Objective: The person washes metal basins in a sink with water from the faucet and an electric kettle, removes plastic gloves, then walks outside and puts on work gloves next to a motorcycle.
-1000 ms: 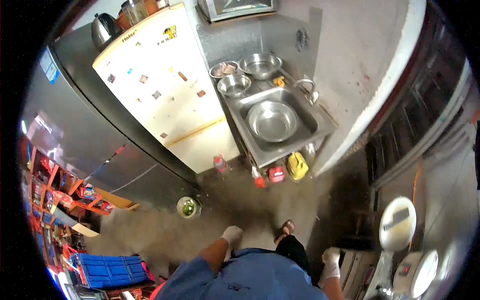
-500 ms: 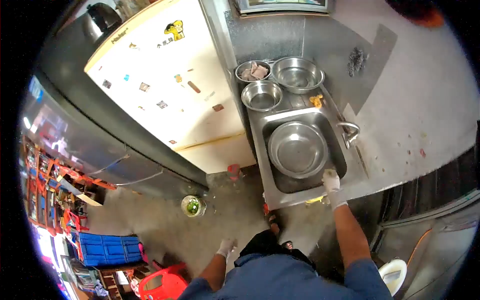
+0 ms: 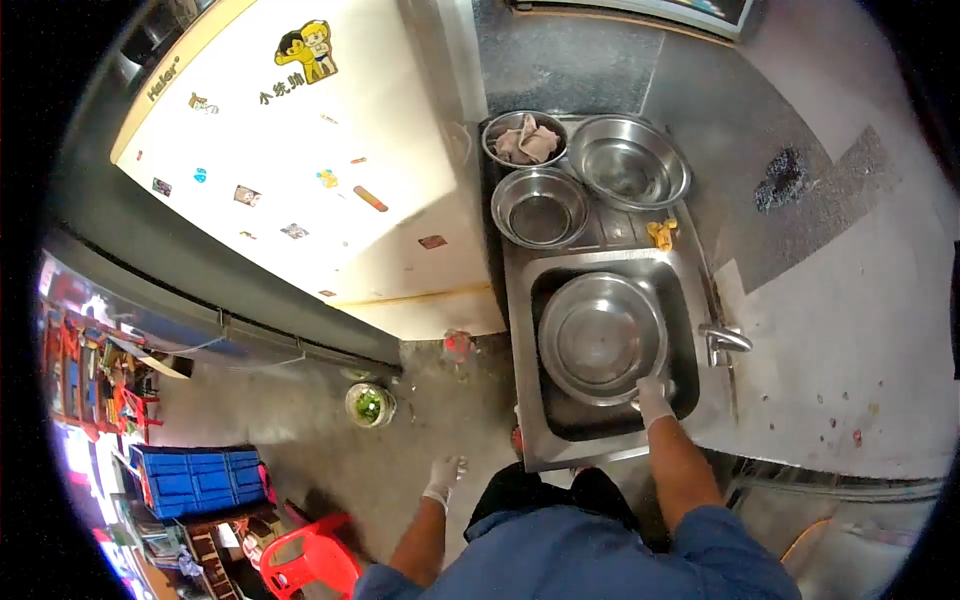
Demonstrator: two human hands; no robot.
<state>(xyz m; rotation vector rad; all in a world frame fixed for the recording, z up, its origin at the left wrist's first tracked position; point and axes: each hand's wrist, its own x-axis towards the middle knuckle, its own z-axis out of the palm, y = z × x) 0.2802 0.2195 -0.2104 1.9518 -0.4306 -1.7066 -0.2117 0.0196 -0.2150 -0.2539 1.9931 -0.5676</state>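
Observation:
Gloved in white, my right hand (image 3: pixel 654 395) is at the lower right rim of a large steel basin (image 3: pixel 603 338) that lies in the sink (image 3: pixel 530 385). Its fingers are partly hidden and small, so their grip cannot be made out. My left hand (image 3: pixel 446 474), also gloved, hangs over the floor left of the sink, fingers apart and holding nothing. Behind the sink stand a bowl of pale meat (image 3: pixel 527 140), a smaller steel bowl (image 3: pixel 541 208) and a wide steel basin (image 3: pixel 630 163). A yellow item (image 3: pixel 661 234) lies by the sink's back edge, and the faucet (image 3: pixel 724 343) is at its right.
A white fridge (image 3: pixel 300 170) stands left of the sink. On the floor are a bucket with green scraps (image 3: pixel 370 405) and a red-capped bottle (image 3: pixel 457 346). A red chair (image 3: pixel 312 556) and a blue folded item (image 3: pixel 200 481) are at the lower left.
The view has moved up close to the sink. My right hand has come from low beside my body to the basin's rim. My left hand still hangs at my side.

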